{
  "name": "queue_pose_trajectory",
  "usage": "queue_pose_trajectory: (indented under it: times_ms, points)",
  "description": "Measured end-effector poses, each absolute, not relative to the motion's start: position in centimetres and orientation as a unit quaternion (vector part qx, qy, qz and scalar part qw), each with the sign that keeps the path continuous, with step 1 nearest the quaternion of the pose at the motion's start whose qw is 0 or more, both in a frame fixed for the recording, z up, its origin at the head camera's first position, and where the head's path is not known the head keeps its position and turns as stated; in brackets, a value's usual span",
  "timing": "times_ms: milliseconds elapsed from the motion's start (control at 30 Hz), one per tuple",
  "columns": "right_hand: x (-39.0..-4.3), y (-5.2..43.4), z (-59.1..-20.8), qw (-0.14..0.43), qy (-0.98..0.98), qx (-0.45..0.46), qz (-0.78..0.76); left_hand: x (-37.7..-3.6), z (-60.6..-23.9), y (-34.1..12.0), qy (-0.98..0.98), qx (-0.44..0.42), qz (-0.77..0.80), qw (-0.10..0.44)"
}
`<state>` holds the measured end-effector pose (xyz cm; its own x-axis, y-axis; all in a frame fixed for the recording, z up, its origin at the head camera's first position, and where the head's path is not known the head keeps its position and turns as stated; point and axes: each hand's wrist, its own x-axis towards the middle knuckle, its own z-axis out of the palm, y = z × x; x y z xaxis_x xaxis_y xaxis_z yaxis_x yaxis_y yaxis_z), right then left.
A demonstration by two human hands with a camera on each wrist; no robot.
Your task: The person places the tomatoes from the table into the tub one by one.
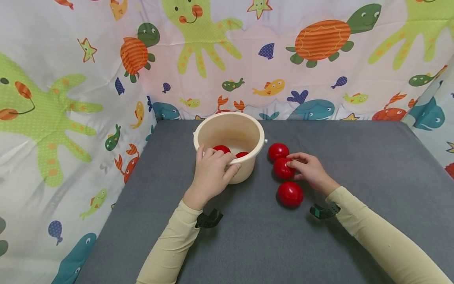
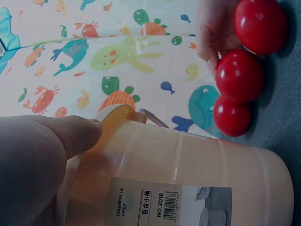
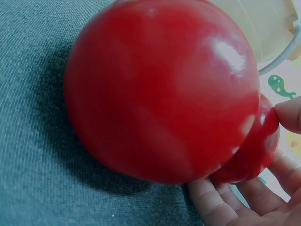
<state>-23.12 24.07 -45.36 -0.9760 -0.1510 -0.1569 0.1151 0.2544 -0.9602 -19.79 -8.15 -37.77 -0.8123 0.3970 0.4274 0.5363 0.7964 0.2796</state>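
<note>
A cream plastic bucket (image 1: 244, 169) stands at the table's middle, with red tomato-like balls (image 1: 222, 149) inside, partly hidden by my left hand. My left hand (image 1: 213, 173) grips its near rim, thumb outside and fingers over the edge. Right of the bucket, three glossy red balls lie in a row. My right hand (image 1: 310, 171) holds the middle ball (image 1: 283, 169) from its right side, thumb and fingers round it. Behind that is the far ball (image 1: 278, 151); the near ball (image 1: 290, 194) sits in front and fills much of the right wrist view.
The grey tabletop (image 1: 248, 244) runs under everything. A curtain (image 1: 213, 90) printed with sea animals hangs along the back and left sides. The bucket's label (image 2: 164, 202) and thin handle (image 2: 153, 117) show in the left wrist view. Each wrist wears a dark strap (image 1: 209, 219).
</note>
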Motion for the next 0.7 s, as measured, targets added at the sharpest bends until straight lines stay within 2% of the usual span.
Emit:
queue_pose_trajectory:
  times_ms: [400, 700]
  points:
    - [-23.1, 24.6, -44.3, 0.109, 0.789, -0.002, -0.605, -19.7, -37.8, -8.1, -0.931, -0.249, -0.198, 0.178]
    - [-23.6, 24.8, -40.7, 0.091, 0.784, -0.003, -0.614, -19.8, -37.7, -8.1, -0.935, -0.244, -0.198, 0.166]
